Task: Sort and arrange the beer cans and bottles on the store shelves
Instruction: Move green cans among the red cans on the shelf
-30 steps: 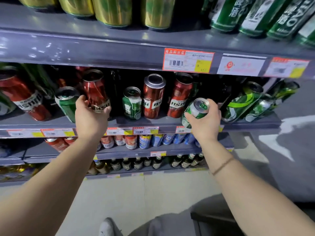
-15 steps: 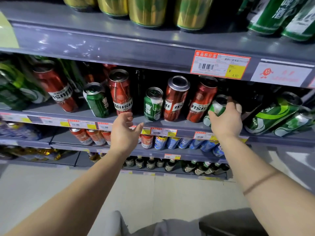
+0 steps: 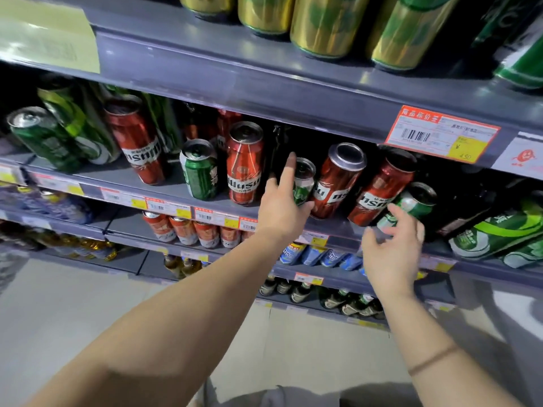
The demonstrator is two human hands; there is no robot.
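Observation:
My left hand [image 3: 280,208] wraps a small green can [image 3: 305,179] on the middle shelf [image 3: 117,175], fingers on its left side and thumb under its right. The can stands between two tall red cans [image 3: 244,171] [image 3: 338,183]. My right hand [image 3: 392,254] hovers with fingers spread just below another green can [image 3: 414,202], which stands on the shelf beside a third tall red can [image 3: 382,189]. One fingertip is at that can's lower end. A further small green can [image 3: 199,171] stands left of the red ones.
Larger green cans stand at the shelf's left end [image 3: 44,136] and right end [image 3: 499,230]. Gold cans [image 3: 323,22] line the upper shelf [image 3: 264,83]. Below are orange cans [image 3: 182,230], blue cans [image 3: 323,257] and bottles [image 3: 352,304]. Price tags run along the shelf edges.
My right hand set its green can down right of the red cans and let go. My left hand moved right from a red can onto the small green can. The view shifted left.

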